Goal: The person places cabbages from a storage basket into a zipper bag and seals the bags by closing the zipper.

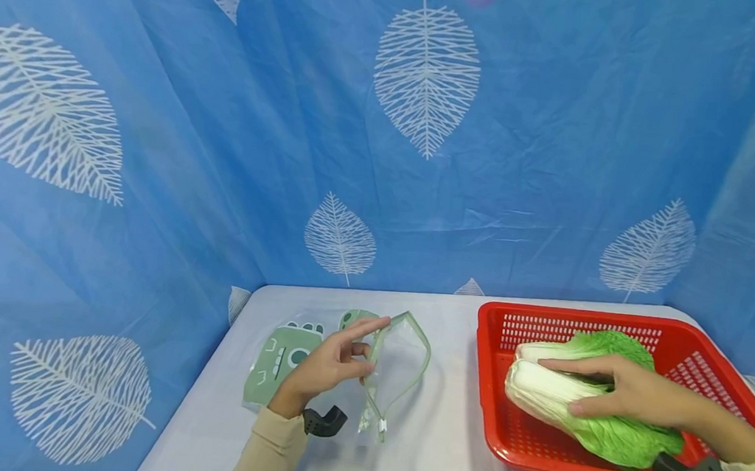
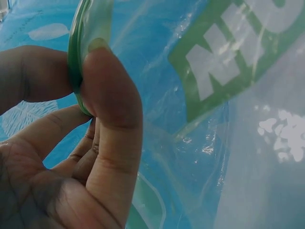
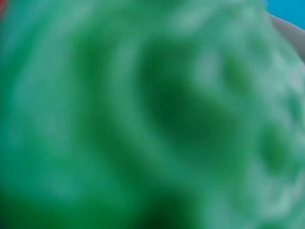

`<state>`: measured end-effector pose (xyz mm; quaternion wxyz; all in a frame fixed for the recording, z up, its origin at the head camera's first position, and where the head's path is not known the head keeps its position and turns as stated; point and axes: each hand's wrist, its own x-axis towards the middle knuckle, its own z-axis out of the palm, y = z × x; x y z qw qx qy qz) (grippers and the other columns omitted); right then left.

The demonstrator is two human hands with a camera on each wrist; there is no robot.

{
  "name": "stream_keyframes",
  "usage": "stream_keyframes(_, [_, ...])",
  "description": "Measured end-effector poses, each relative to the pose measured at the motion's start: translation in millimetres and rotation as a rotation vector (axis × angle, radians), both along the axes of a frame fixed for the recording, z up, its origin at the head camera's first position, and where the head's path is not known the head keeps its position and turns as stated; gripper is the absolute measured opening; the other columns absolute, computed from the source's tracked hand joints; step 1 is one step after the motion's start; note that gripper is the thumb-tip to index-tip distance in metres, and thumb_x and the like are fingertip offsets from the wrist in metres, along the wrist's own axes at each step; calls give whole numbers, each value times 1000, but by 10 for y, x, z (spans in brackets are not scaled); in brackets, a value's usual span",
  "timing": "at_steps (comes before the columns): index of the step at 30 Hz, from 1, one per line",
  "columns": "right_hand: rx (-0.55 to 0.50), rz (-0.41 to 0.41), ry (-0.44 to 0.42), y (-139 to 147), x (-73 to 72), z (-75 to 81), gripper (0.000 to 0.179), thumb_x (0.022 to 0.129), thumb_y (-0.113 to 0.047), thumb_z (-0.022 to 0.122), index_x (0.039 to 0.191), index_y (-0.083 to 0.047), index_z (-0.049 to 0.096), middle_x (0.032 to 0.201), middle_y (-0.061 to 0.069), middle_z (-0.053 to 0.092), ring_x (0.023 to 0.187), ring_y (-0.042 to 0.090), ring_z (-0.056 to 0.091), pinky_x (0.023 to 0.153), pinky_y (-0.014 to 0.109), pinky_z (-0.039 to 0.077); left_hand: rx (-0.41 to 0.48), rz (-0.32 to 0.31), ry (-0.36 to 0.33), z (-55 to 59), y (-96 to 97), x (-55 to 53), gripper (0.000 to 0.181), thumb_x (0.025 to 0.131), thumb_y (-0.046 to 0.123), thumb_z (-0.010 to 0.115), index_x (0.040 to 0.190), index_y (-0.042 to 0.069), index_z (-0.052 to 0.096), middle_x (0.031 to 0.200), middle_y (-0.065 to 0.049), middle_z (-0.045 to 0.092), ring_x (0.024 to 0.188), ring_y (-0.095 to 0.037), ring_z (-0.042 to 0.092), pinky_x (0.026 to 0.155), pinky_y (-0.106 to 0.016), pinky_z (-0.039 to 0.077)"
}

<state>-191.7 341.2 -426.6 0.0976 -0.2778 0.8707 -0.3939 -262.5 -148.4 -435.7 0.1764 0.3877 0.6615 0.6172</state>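
My left hand (image 1: 334, 361) pinches the green zip edge of a clear zip bag (image 1: 280, 368) between thumb and fingers. The bag's mouth gapes to the right, with a slider (image 1: 382, 424) at its near end. Close up in the left wrist view, thumb and finger grip the green rim (image 2: 75, 33). Over the red basket (image 1: 485, 414), my right hand (image 1: 638, 393) holds the nearer napa cabbage (image 1: 541, 389), thumb on the near side. A second napa cabbage (image 1: 622, 346) lies just behind it. Blurred green leaves (image 3: 143, 119) fill the right wrist view.
Both the bag and the basket are on a white table (image 1: 448, 389), the basket at the right. A blue curtain (image 1: 529, 166) with white leaf prints hangs behind the table and along its sides. The basket's raised rim surrounds the cabbages.
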Motion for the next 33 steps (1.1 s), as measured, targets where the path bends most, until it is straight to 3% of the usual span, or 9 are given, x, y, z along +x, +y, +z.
stream_keyframes(9, [-23,10,72,-195,-13,297,59,92,-18,77,148,-24,58,129,-2,66,94,13,61,65,30,57,-3,7,-5,-30,-10,9,68,101,0,59,162,11,30,162,-17,24,84,-13,54,67,-28,54])
stream_keyframes(16, [-86,8,72,-523,-34,574,61,93,-16,77,149,-25,57,133,-2,65,93,18,63,64,32,58,-1,5,10,-5,-23,7,69,100,-4,58,162,9,30,163,-17,22,83,-14,54,65,-36,55])
stream_keyframes(19, [-110,-4,98,-723,-65,662,63,91,-18,79,149,-28,57,137,-1,63,92,18,63,64,33,58,-16,11,14,26,-29,2,69,101,-2,59,162,12,30,164,-13,22,84,-14,54,66,-35,55])
stream_keyframes(26, [-161,-11,199,-1302,-254,730,67,89,-26,82,149,-37,55,149,-9,54,128,15,56,81,33,57,-26,40,7,53,-103,13,70,100,-4,59,162,12,31,163,-13,24,84,-15,55,65,-32,56])
stream_keyframes(33, [-343,22,171,-1769,-380,636,70,89,-21,82,152,-33,52,150,-8,54,117,20,62,84,36,58,-40,88,-5,55,-67,4,70,99,0,61,161,19,34,161,-7,31,84,-20,55,67,-41,55])
